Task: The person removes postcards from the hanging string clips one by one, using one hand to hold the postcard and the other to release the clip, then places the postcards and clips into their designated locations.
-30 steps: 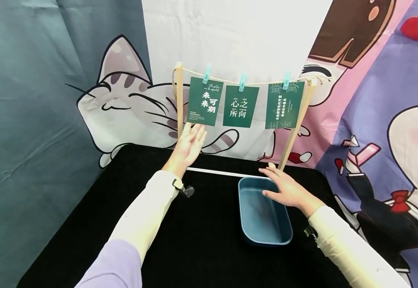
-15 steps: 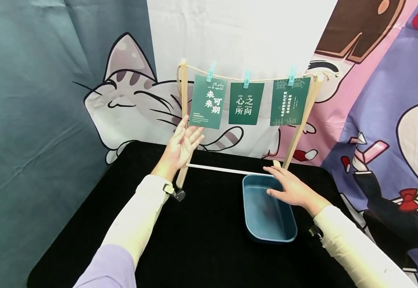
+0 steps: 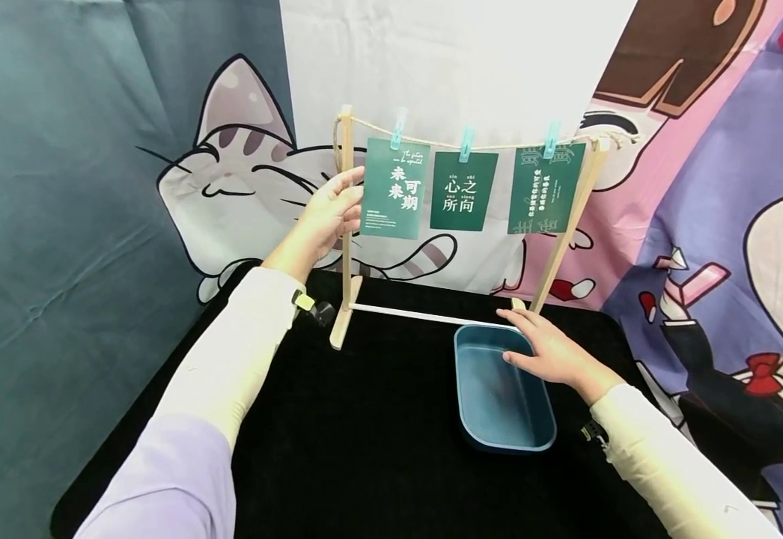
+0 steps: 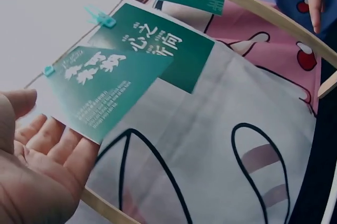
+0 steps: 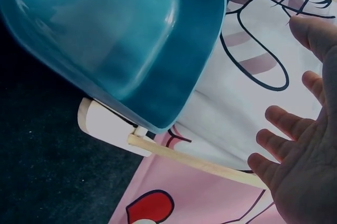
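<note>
Three green cards hang from a string: a left card [image 3: 394,189], a middle card [image 3: 464,191] and a right card [image 3: 546,189]. Light-blue clothespins [image 3: 466,144] clip each one at its top. My left hand [image 3: 327,217] is at the left card's left edge. In the left wrist view its fingertips [image 4: 79,153] reach the card's edge, partly behind it, while the thumb stands apart; contact is hard to tell. Spread fingers and nothing held mark my right hand [image 3: 556,352], which hovers over the far right rim of a blue bin [image 3: 499,389].
A wooden frame [image 3: 347,224] carries the string [image 3: 425,141] between two posts, with a white bar [image 3: 418,315] low across. It stands at the back of a black table [image 3: 364,449]. Behind hangs a printed cloth [image 3: 486,67] with cartoon figures.
My left hand dropped slightly left below the left card, then rose to its left edge, turning as it went. The right hand stays nearly still over the bin. The head view shifted a little.
</note>
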Demonstrator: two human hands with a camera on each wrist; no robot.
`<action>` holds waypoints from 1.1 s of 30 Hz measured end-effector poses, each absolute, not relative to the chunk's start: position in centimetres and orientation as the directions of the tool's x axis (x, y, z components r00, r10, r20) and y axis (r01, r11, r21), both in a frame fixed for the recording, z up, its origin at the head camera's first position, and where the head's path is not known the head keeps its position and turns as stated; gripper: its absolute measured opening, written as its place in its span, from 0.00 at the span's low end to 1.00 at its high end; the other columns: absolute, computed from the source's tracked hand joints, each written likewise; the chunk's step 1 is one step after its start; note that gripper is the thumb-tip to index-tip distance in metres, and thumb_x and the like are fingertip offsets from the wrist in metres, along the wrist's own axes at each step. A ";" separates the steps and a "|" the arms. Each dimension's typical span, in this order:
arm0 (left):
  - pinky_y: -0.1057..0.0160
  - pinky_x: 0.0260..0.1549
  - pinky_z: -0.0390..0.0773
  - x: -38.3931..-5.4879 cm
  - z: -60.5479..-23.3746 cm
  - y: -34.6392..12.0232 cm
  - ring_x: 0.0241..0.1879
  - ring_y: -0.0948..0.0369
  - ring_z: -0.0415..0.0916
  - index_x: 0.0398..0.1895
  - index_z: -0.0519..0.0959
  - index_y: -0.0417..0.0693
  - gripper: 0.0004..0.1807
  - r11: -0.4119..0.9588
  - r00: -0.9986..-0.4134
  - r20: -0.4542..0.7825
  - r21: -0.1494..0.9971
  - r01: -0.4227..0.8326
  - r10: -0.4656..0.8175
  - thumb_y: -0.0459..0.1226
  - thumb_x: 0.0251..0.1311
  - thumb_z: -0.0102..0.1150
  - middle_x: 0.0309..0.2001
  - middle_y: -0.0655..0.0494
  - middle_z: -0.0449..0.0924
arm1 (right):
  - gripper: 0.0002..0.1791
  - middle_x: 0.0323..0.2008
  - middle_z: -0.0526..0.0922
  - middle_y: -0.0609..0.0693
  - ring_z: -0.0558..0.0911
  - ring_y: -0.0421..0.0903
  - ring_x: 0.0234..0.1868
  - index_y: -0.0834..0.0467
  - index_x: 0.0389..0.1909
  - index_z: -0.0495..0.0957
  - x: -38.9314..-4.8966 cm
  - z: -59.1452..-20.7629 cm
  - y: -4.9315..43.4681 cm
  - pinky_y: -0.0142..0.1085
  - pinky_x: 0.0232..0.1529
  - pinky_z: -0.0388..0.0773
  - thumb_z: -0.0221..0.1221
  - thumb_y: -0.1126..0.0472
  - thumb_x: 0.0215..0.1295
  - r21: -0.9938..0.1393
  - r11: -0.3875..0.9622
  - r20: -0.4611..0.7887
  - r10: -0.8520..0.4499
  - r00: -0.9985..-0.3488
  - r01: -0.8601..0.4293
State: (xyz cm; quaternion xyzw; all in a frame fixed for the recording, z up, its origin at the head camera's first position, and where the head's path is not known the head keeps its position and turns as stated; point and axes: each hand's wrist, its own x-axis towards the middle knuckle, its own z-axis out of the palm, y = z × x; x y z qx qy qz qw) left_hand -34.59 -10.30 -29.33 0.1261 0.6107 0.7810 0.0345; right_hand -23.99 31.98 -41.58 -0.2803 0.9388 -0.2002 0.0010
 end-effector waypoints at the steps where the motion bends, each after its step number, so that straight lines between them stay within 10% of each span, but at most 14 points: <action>1: 0.69 0.35 0.82 -34.7 -29.0 -10.2 0.41 0.62 0.82 0.74 0.67 0.58 0.25 -0.217 -0.969 0.148 0.971 0.104 0.197 0.38 0.76 0.52 0.64 0.49 0.75 | 0.42 0.75 0.58 0.66 0.59 0.67 0.73 0.52 0.77 0.60 -24.0 -41.5 31.9 0.68 0.67 0.59 0.67 0.49 0.66 -0.380 0.762 0.106 -0.528 -0.843 -0.525; 8: 0.64 0.37 0.85 -35.1 -27.8 -9.1 0.40 0.60 0.84 0.72 0.68 0.49 0.26 -0.120 -0.970 0.164 0.982 0.143 0.181 0.28 0.72 0.54 0.59 0.46 0.80 | 0.41 0.76 0.56 0.62 0.54 0.67 0.76 0.51 0.77 0.59 -24.3 -40.9 31.1 0.69 0.67 0.57 0.66 0.47 0.67 -0.377 0.769 0.071 -0.532 -0.844 -0.517; 17: 0.63 0.34 0.85 -35.0 -27.6 -8.9 0.35 0.61 0.83 0.60 0.75 0.41 0.17 -0.062 -0.982 0.155 0.987 0.149 0.106 0.27 0.70 0.56 0.53 0.46 0.83 | 0.38 0.69 0.66 0.60 0.70 0.61 0.67 0.52 0.75 0.63 -26.1 -38.7 27.5 0.60 0.64 0.69 0.66 0.52 0.67 -0.306 0.740 0.088 -0.604 -0.792 -0.599; 26: 0.64 0.33 0.85 -34.7 -27.6 -8.3 0.33 0.61 0.83 0.62 0.74 0.39 0.18 -0.048 -0.977 0.165 0.986 0.160 0.132 0.26 0.70 0.55 0.52 0.43 0.83 | 0.06 0.41 0.84 0.47 0.83 0.47 0.41 0.53 0.43 0.84 -28.0 -31.0 20.4 0.48 0.44 0.80 0.62 0.57 0.69 -0.102 0.659 0.214 -0.717 -0.663 -0.745; 33: 0.64 0.34 0.85 -34.5 -28.0 -9.0 0.35 0.61 0.83 0.63 0.74 0.40 0.18 -0.042 -0.981 0.149 0.989 0.144 0.121 0.27 0.71 0.55 0.52 0.43 0.83 | 0.08 0.29 0.81 0.45 0.78 0.45 0.30 0.53 0.29 0.82 -30.7 -24.9 14.1 0.42 0.35 0.77 0.57 0.64 0.67 0.010 0.572 0.315 -0.780 -0.540 -0.820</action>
